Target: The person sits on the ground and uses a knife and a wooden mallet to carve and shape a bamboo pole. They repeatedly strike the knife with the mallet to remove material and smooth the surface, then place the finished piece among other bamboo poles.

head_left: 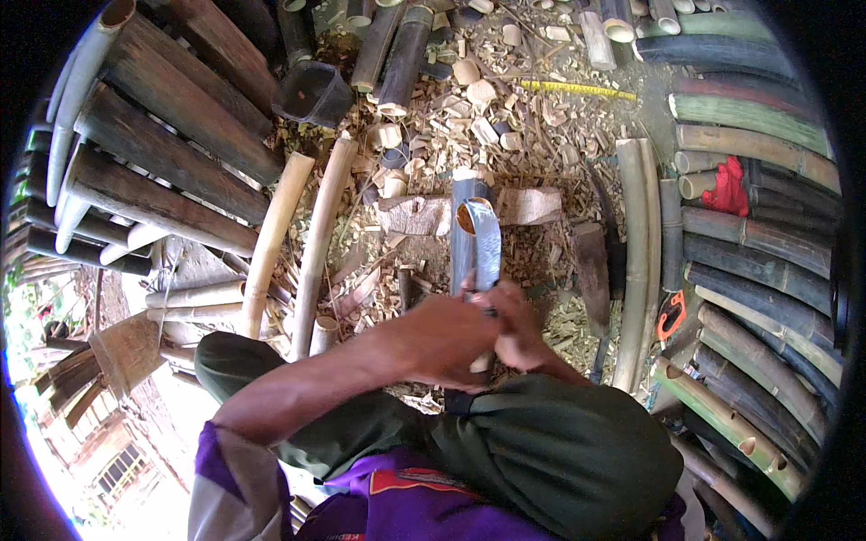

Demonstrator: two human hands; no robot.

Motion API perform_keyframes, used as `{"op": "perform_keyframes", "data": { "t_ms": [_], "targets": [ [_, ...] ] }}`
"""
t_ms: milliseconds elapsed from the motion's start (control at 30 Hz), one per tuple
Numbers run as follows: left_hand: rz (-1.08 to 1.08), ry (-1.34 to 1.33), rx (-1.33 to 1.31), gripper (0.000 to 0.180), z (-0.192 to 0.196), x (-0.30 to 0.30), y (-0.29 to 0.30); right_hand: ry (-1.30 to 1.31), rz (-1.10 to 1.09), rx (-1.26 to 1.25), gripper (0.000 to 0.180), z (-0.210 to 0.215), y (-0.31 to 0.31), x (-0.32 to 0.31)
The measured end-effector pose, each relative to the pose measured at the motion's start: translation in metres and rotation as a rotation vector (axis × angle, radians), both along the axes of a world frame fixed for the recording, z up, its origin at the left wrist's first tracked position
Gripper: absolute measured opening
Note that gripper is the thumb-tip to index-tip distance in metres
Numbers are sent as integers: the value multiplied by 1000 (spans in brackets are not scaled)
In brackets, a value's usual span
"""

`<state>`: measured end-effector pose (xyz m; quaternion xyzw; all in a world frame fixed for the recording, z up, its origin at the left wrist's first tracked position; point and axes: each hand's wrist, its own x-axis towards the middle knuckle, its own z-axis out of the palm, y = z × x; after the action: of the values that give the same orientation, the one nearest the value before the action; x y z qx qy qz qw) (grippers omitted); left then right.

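Observation:
My left hand (pixel 451 341) and my right hand (pixel 520 332) are closed close together in front of my knees, smeared a little by motion. From between them rises a shiny blue-grey curved piece (pixel 488 248) with a brown oval opening at its far end. It looks like bamboo, but its lower part is hidden in my fingers. A dark bamboo tube (pixel 462 257) lies beside and partly under it, pointing away from me. That tube crosses a pale wooden block (pixel 415 215). A light end of something (pixel 483 363) pokes out under my hands; I cannot tell which piece it belongs to.
Wood chips (pixel 469 108) cover the ground, with a yellow measuring tape (pixel 577 88). Dark bamboo poles (pixel 180 149) are stacked at the left, more poles (pixel 758 239) at the right beside a red cloth (pixel 725 187) and an orange-handled tool (pixel 672 316). A black container (pixel 313 94) stands far left.

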<state>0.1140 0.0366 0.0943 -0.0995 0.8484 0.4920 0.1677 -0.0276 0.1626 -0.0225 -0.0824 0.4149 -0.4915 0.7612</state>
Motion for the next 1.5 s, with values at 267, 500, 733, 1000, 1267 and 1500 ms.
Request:
{"op": "perform_keyframes", "data": {
  "t_ms": [267, 500, 733, 1000, 1267, 1500],
  "targets": [
    [205, 165, -328, 88, -95, -115, 2, 1418, 471, -163, 39, -51, -2, -115],
    [609, 397, -198, 95, -94, -114, -21, 1743, 655, -480, 47, 0, -92, -133],
    [1094, 542, -175, 108, -102, -113, -25, 1812, 1060, -895, 27, 37, -177, -118],
    [1154, 215, -84, 114, -85, -137, -8, 1425, 1365, -527, 49, 29, -184, -149],
    [810, 32, 55, 113, -88, -121, -22, 1014, 1345, 26, 72, 5, -143, -136],
    [353, 95, 230, 115, -96, -77, -33, 1037, 1030, -198, 57, -37, -61, -89]
  ]
}}
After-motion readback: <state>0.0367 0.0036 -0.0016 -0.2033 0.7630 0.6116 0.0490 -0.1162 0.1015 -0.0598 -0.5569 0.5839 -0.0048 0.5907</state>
